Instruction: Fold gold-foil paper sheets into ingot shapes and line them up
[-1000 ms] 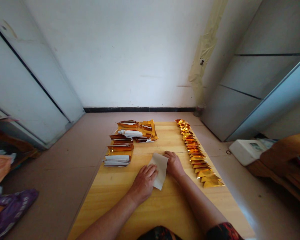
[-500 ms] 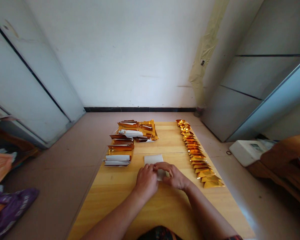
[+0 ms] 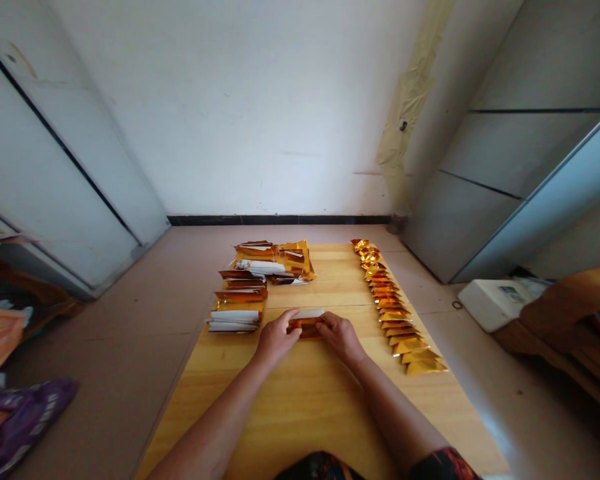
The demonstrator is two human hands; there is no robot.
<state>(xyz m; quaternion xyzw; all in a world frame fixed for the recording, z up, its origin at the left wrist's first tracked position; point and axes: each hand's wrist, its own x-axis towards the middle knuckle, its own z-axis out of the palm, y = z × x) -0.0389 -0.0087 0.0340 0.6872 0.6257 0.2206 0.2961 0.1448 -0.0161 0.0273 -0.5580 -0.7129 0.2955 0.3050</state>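
Note:
Between my hands is a sheet of gold foil paper (image 3: 307,327), its near part folded up so the shiny gold side shows, with a pale white strip along the far edge. My left hand (image 3: 279,335) pinches its left end between thumb and fingers. At the right end, my right hand (image 3: 341,335) grips it the same way. Left of my hands lies a stack of folded gold and white foil papers (image 3: 237,313). A row of folded gold foil pieces (image 3: 395,313) overlaps along the table's right side.
More gold foil papers (image 3: 275,260) lie in a bundle at the table's far left. The wooden table (image 3: 280,413) stands on a tiled floor. A white box (image 3: 495,303) is at the right, a purple bag (image 3: 30,417) at the left, and a grey cabinet (image 3: 510,153) at the back right.
The paper's near part has been folded upward, so gold shows where the white side was. My hands have moved apart, from together over the middle to its two ends.

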